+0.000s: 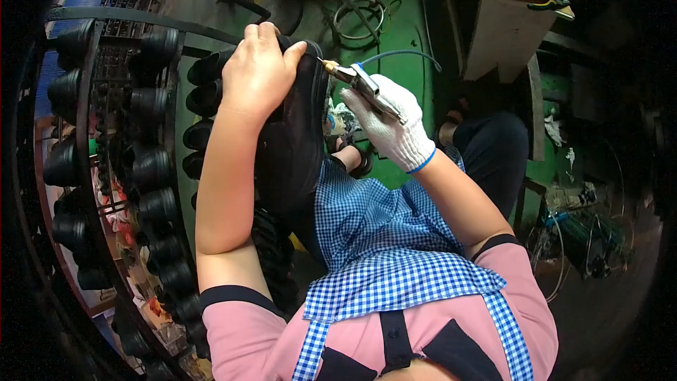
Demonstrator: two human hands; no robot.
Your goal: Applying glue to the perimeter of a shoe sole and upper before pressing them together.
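My bare left hand [259,74] is closed over the upper end of a black shoe [302,123], thumb along its edge. The shoe stands lengthwise above my left thigh, its lower part dark against other black things. In a white knitted glove with a blue cuff, my right hand [398,118] grips a metal nozzle gun [365,86]. The gun's brass tip points left, and its thin end meets or nearly meets the shoe's right edge; I cannot tell whether they touch. From the gun a blue hose [409,52] curves off to the right.
On the left, a dark metal rack [130,21] carries rows of black shoes [151,169], close beside my left arm. A hose coil [358,20] lies on the green floor [405,17] ahead. A pale box-like stand [493,35] is far right, with tangled strands [592,236] nearer.
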